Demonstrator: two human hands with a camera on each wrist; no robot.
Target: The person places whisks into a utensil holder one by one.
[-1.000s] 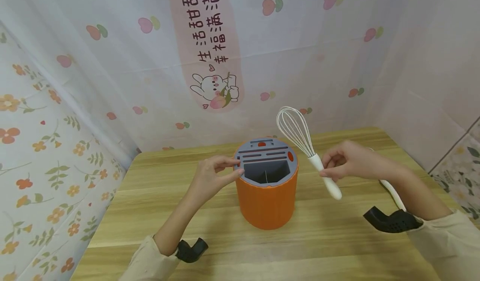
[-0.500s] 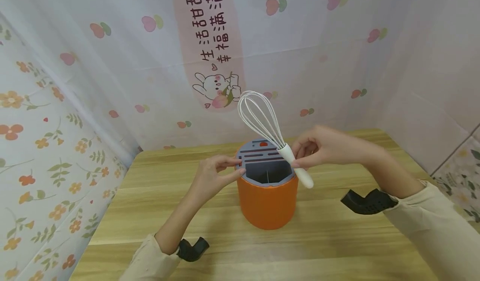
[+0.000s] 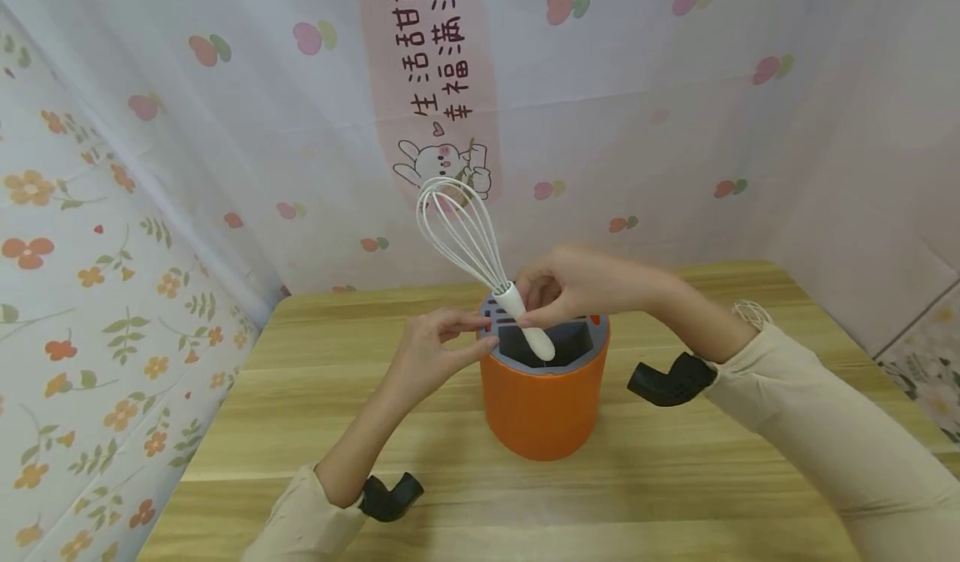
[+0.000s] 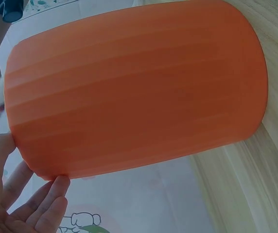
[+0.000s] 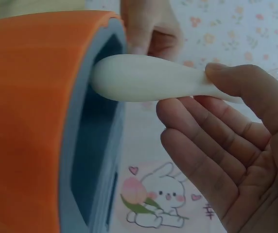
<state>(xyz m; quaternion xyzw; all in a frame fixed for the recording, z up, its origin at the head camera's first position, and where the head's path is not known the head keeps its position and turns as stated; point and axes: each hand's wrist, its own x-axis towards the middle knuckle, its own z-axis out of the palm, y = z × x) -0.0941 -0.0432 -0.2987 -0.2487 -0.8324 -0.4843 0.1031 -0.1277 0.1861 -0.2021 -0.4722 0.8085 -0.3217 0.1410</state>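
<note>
A white whisk slants in my right hand, its wire loops up and to the left. Thumb and fingers pinch the handle, and the rounded handle end points down at the mouth of an orange utensil holder. In the right wrist view that end overlaps the opening at the grey rim. My left hand holds the holder's left edge, thumb and fingertips on the rim. The left wrist view shows the holder's orange wall from the side. A grey slotted insert tops the holder, partly covered by my right hand.
The holder stands upright on a wooden table. Wire loops of another whisk show behind my right forearm. A printed curtain hangs behind the table and a flowered one on the left.
My right hand has carried the whisk leftward from the right side of the holder to above its opening. My left hand has stayed at the rim.
</note>
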